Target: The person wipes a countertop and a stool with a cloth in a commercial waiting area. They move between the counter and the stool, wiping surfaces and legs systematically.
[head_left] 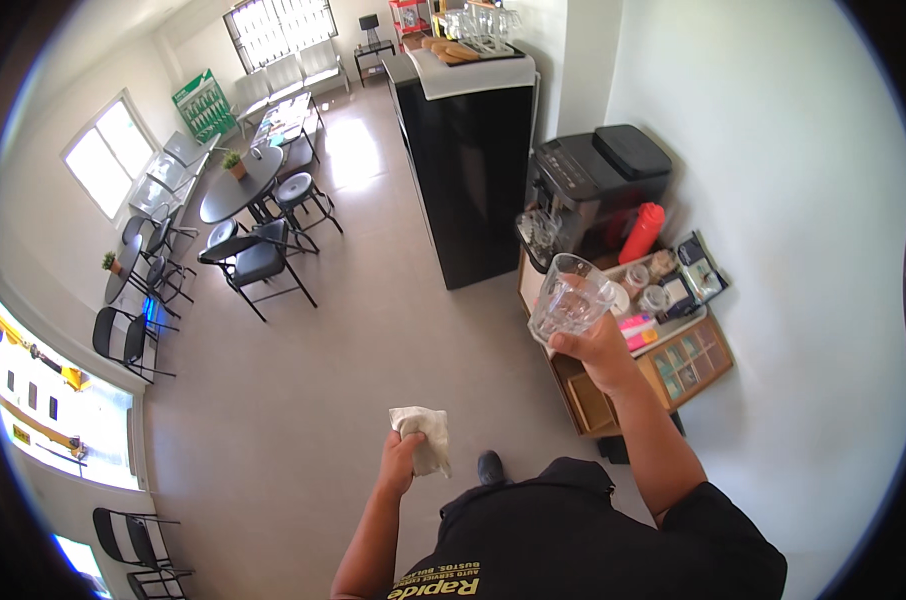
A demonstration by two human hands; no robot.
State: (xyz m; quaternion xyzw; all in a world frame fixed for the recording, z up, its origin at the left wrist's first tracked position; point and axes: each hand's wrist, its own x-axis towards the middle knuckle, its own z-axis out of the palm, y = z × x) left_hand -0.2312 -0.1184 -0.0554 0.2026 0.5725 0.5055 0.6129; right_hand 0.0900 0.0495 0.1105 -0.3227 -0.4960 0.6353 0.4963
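Plainly, right hand (600,352) grips clear glass (569,298); left hand (399,462) holds cloth (430,441).

Smooth grey-beige floor (293,400) spreads below and ahead of the left fingers (397,440), a bright daylight patch (351,150) glaring far beyond them. Well to their left, black folding chairs (123,335) stand along a white wall (43,230). Farther ahead-left are a rounded dark table (218,205), metal waiting seats (283,75) and a barred window (281,25). Ahead of the right fingers (570,345) stands a black refrigerator (473,170); below them, a wooden cabinet (578,405); to their right, a pale wall (813,200).
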